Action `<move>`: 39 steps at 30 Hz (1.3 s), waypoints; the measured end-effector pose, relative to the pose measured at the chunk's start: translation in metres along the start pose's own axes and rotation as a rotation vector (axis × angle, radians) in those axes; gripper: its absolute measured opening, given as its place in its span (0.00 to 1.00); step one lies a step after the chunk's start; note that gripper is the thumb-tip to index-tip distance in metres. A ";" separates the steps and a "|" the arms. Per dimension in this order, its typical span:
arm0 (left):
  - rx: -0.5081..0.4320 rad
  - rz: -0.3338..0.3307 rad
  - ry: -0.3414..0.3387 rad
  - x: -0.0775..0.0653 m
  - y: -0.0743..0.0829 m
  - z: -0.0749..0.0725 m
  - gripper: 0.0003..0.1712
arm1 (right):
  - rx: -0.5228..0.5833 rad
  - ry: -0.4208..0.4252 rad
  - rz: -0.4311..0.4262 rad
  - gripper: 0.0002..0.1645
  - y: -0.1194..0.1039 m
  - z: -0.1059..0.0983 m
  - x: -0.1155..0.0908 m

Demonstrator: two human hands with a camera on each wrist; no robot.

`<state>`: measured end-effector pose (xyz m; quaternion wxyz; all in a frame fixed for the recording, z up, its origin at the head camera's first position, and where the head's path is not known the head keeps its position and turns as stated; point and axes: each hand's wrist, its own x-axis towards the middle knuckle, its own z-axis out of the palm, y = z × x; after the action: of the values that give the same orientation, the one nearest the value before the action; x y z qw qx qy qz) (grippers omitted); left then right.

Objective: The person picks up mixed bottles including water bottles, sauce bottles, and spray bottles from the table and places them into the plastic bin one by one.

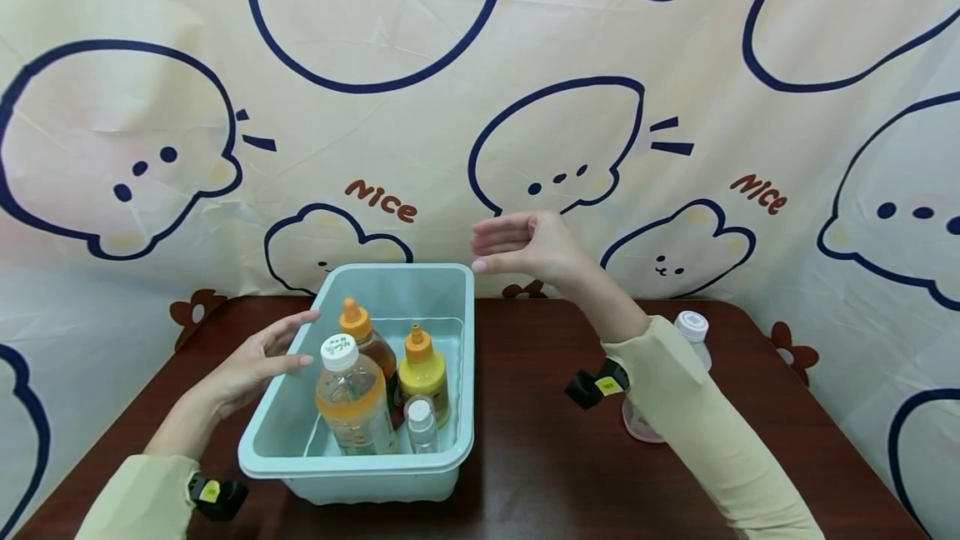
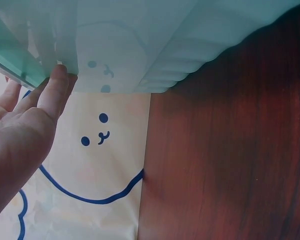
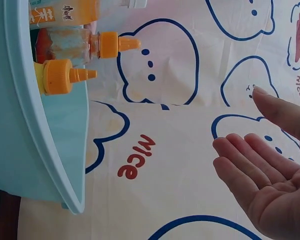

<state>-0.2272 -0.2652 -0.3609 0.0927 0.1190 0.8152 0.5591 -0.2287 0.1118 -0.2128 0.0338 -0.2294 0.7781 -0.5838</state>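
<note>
A light blue plastic bin (image 1: 390, 486) stands on the table, left of the middle. Inside it are a drink bottle with a white cap (image 1: 352, 402), a brown squeeze bottle with an orange tip (image 1: 377, 352), a yellow squeeze bottle (image 1: 423, 375) and a small clear bottle with a white cap (image 1: 422, 423). My left hand (image 1: 251, 365) touches the bin's left rim, fingers loosely extended; in the left wrist view its fingertips (image 2: 59, 82) meet the bin wall. Above the bin's far right corner, my right hand (image 1: 528, 247) hovers with straight fingers, holding nothing.
A clear bottle with a white cap (image 1: 692, 327) stands to the right, partly hidden behind my right sleeve (image 1: 712, 423). The dark wooden table (image 1: 555, 473) ends at a cartoon-printed curtain (image 1: 420, 140) at the back.
</note>
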 end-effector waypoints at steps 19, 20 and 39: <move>0.004 0.009 -0.008 0.000 0.000 0.002 0.45 | 0.007 0.028 0.006 0.28 0.001 -0.030 -0.016; 0.005 0.009 -0.008 0.000 0.001 0.002 0.45 | 0.010 0.027 0.006 0.28 0.001 -0.032 -0.017; -0.005 -0.015 0.001 0.001 0.001 0.001 0.45 | -0.060 0.103 0.044 0.28 0.005 -0.058 -0.035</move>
<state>-0.2275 -0.2640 -0.3598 0.0967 0.1125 0.8147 0.5606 -0.2176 0.1788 -0.2062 -0.0006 -0.1828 0.8009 -0.5703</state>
